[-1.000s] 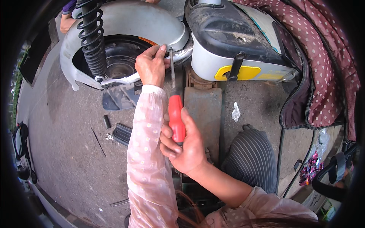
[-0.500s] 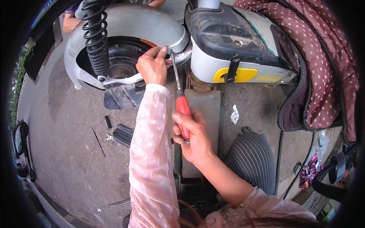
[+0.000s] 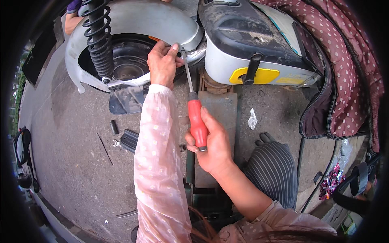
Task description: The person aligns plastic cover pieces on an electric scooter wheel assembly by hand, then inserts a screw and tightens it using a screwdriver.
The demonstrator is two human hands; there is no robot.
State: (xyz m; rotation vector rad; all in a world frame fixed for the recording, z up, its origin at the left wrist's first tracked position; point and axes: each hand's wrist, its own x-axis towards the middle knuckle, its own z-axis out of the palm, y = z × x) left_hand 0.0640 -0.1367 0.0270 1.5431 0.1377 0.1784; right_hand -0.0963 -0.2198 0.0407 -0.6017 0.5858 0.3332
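My right hand (image 3: 215, 146) is wrapped loosely round the red handle of a screwdriver (image 3: 197, 119), thumb along its right side. The metal shaft slants up and forward to a small screw (image 3: 182, 49) at the lower right end of a grey wheel fender (image 3: 142, 20). Just left of the tip, my left hand (image 3: 162, 65) is closed on the fender's edge, with its thumb outside; some fingertips are hidden behind the edge. Below the fender is a dark wheel (image 3: 129, 67), with a black coil spring (image 3: 97, 38) in front of it at the left.
To the right is a grey-and-black vehicle body (image 3: 227, 60) with a yellow panel and black pedal crank. A dotted maroon quilt (image 3: 338, 93) hangs beside it. A wrench (image 3: 116, 143) and a black part (image 3: 129, 139) lie on the ground. Another person's arm (image 3: 72, 22) shows behind the fender.
My right hand's fingers have loosened and shifted round the handle, baring more of it. The screwdriver stays at the screw, and my left hand remains at the fender. The view has shifted slightly.
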